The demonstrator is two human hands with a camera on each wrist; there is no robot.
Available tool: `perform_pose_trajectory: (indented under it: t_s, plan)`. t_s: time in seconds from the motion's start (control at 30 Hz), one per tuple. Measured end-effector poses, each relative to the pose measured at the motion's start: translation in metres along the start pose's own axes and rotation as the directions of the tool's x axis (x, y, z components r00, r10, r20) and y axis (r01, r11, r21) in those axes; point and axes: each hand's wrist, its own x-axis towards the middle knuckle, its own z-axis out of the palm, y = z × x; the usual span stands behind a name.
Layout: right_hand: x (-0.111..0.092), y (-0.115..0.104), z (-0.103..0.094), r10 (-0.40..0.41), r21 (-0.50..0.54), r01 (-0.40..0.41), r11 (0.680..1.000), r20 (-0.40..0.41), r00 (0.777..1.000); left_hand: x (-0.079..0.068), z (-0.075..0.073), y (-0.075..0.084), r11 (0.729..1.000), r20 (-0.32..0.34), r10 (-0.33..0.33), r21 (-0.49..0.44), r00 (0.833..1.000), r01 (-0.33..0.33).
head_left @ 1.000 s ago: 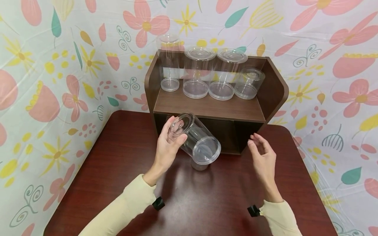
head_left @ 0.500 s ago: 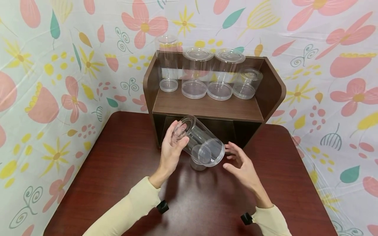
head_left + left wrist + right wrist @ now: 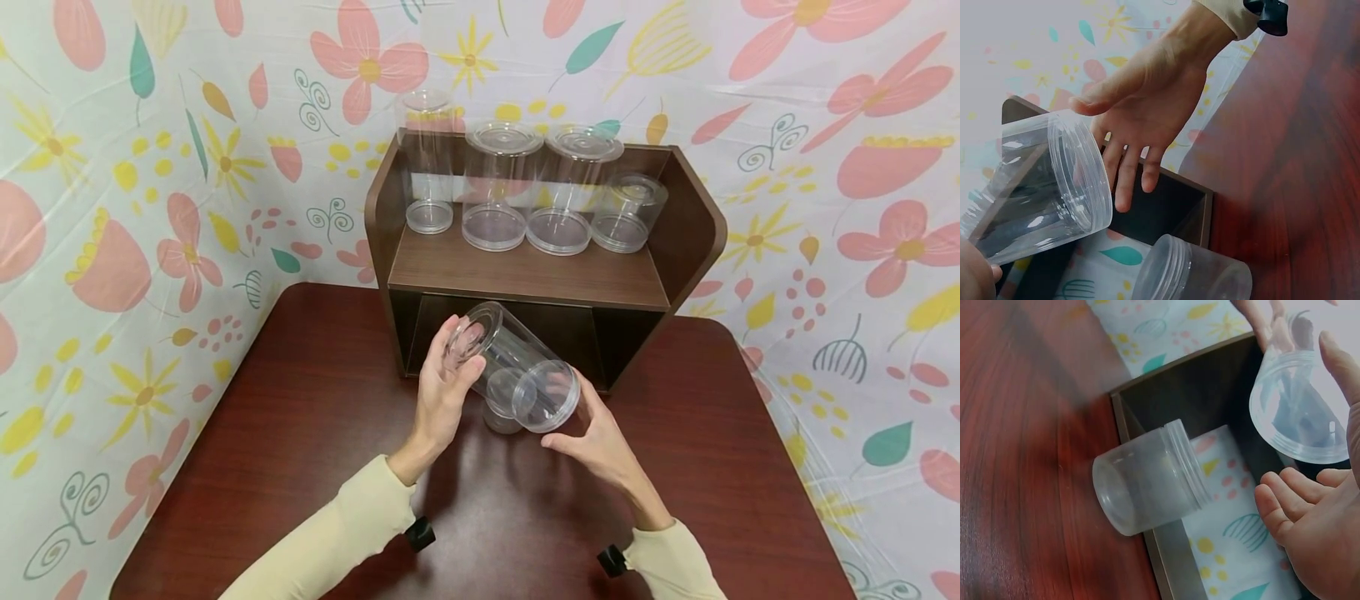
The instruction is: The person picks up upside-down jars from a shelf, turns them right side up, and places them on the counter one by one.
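My left hand [image 3: 441, 396] grips the far left end of a large clear plastic jar [image 3: 517, 346], tilted above the table with its ridged end [image 3: 1082, 172] pointing down and right. Beside that ridged end is my right hand [image 3: 600, 433], thumb and fingers spread. In the right wrist view a gap shows between the fingertips [image 3: 1269, 481] and the jar; contact at the thumb cannot be told. A smaller clear jar [image 3: 1147, 478] stands on the table below, partly seen through the large one in the head view.
A brown two-level shelf [image 3: 525, 279] stands at the back of the dark red table [image 3: 300, 417]. Its upper level bears several clear jars: a tall narrow jar [image 3: 427, 167], two wide ones and a short jar [image 3: 630, 212]. Flowered cloth [image 3: 187, 208] hangs around the table.
My right hand has moved left and down to the ridged end of the large jar. My left hand has shifted the jar slightly right and downward, keeping its grip.
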Motion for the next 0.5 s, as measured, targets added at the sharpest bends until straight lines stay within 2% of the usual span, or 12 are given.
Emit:
perform_pose_trajectory:
  t_s: [0.2,0.5]
  plan:
    - [0.0004,0.0006,0.0033,0.020,0.001,-0.020,1.000,-0.006,1.000,-0.0035,0.0020,-0.0032,1.000,0.007,-0.006,-0.014,1.000,0.006]
    - [-0.0001,0.0009,0.0067,0.011,0.007,-0.011,1.000,-0.032,0.999,-0.0074,0.0023,-0.0055,1.000,-0.014,-0.022,0.017,1.000,0.022]
